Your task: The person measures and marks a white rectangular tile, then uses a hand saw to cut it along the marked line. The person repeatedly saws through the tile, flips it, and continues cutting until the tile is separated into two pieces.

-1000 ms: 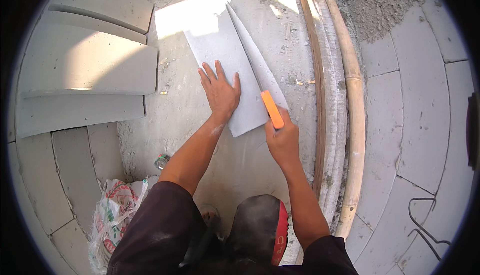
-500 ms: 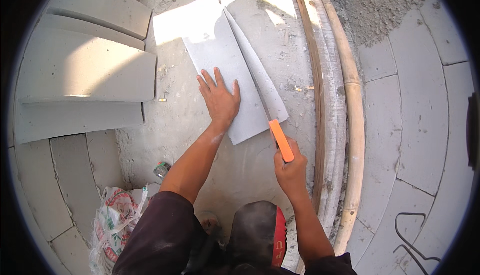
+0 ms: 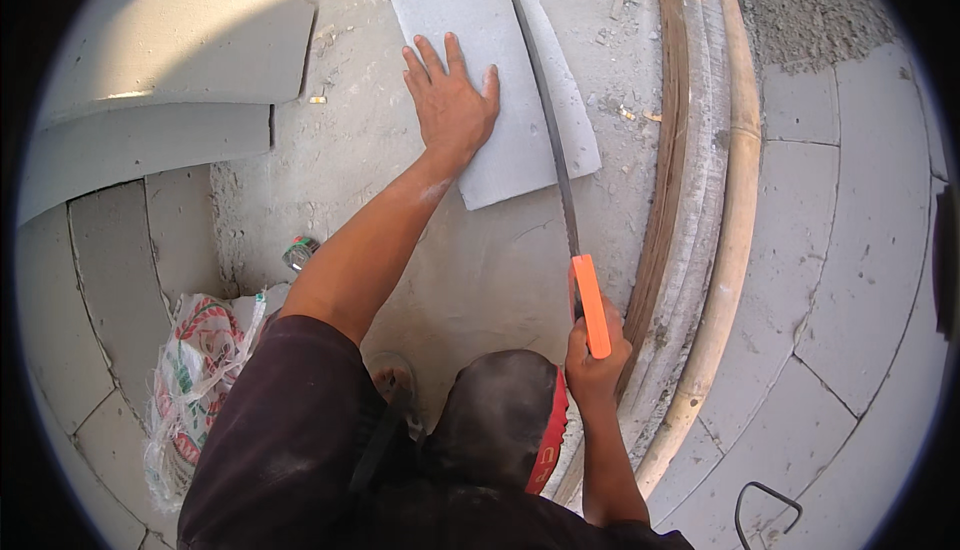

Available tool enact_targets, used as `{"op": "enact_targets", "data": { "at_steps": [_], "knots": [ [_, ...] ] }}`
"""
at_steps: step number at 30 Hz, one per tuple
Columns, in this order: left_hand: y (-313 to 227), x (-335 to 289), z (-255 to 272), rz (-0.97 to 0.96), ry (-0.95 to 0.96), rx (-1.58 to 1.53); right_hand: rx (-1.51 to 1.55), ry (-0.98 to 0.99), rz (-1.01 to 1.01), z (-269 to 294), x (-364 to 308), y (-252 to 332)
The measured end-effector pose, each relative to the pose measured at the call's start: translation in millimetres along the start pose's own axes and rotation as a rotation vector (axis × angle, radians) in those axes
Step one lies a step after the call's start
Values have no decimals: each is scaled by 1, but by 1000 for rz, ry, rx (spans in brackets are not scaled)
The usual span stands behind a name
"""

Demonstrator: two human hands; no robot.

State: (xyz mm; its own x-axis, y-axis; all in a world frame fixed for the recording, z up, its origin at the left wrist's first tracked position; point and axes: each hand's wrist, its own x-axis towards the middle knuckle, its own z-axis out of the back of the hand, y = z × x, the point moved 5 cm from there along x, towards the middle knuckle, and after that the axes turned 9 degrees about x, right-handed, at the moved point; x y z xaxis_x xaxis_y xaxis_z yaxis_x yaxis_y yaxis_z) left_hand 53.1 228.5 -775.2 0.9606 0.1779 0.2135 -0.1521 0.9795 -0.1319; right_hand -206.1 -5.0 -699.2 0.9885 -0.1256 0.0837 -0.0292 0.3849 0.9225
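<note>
A pale grey lightweight concrete block (image 3: pixel 500 150) lies flat on the dusty floor ahead of me. My left hand (image 3: pixel 451 110) rests on its top face with the fingers spread. The orange handle of a hand saw (image 3: pixel 592 308) is gripped in my right hand (image 3: pixel 597 355), low and near my right knee. Its long dark blade reaches away from me along a lengthwise cut in the block, with a narrower strip (image 3: pixel 562 100) on the right side. Part of the blade, next to the handle, shows past the block's near end.
More pale blocks (image 3: pixel 200 35) are stacked at the left. A tape measure (image 3: pixel 299 252) and a crumpled woven sack (image 3: pixel 205 370) lie by my left leg. Wooden boards (image 3: pixel 672 110) and a bamboo pole (image 3: pixel 742 170) run along the right, beside a block wall (image 3: pixel 790 240). A bent metal rod (image 3: pixel 765 490) is at lower right.
My right hand has drawn the saw back toward me, so more blade shows outside the block. My left hand stays on the block. The whole view has shifted, with the block higher in it.
</note>
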Motion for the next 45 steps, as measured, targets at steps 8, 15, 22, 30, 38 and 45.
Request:
{"op": "enact_targets", "data": {
  "at_steps": [8,15,22,30,38,45],
  "knots": [
    [10,-16,-20,-33,2,-25,14,55,-156,-45,90,1],
    [-2,-21,-19,-62,-66,-17,-24,-24,-161,-8,-11,-34],
    [6,-1,-25,-51,-81,15,156,-13,-25,-15,57,-17],
    [8,8,-17,-43,-88,-19,-119,-57,-12,33,-118,-47],
    [3,11,-23,-51,-33,-34,130,7,-164,-23,86,-20],
    [1,7,-15,-49,-66,19,-30,-18,-117,51,-105,-61]
  ]
}}
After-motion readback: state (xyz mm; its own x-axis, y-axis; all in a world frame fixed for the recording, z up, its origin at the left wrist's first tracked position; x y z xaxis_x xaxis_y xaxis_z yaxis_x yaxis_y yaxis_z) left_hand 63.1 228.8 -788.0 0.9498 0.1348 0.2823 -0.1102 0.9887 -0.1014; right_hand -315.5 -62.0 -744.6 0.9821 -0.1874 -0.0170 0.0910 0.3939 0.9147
